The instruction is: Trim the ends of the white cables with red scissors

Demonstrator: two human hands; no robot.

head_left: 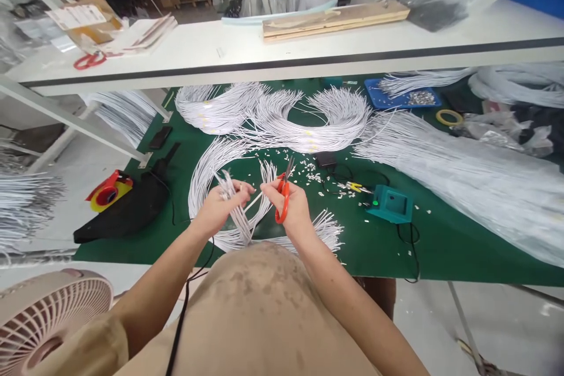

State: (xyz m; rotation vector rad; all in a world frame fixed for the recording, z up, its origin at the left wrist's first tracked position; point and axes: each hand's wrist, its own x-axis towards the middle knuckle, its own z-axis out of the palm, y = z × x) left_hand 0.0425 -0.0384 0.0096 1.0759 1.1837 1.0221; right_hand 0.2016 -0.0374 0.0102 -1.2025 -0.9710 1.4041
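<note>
Left hand (220,207): fingers closed round a bundle of white wires (241,222). Its ends are pointed away from the body and left standing clear of the grip, presumably so that they can be seen and reached.

Right hand (294,204): scissors (286,195) held against the palm, blades pointed forward. By this carry, the thumb and forefinger are judged to be kept usable; these 2 tips are brought close together near a thin strand (252,201). Whether it is pinched cannot be told.

Bundle and scissors are held over the near part of the green tabletop (449,247). A loose ring of wires (199,183) is laid beneath, likely for short reach. Beyond it, 2 thicker coils (311,136) are set side by side, perhaps for sorting. White scraps (314,177) are scattered to the right, just before a teal box (379,204).
</note>
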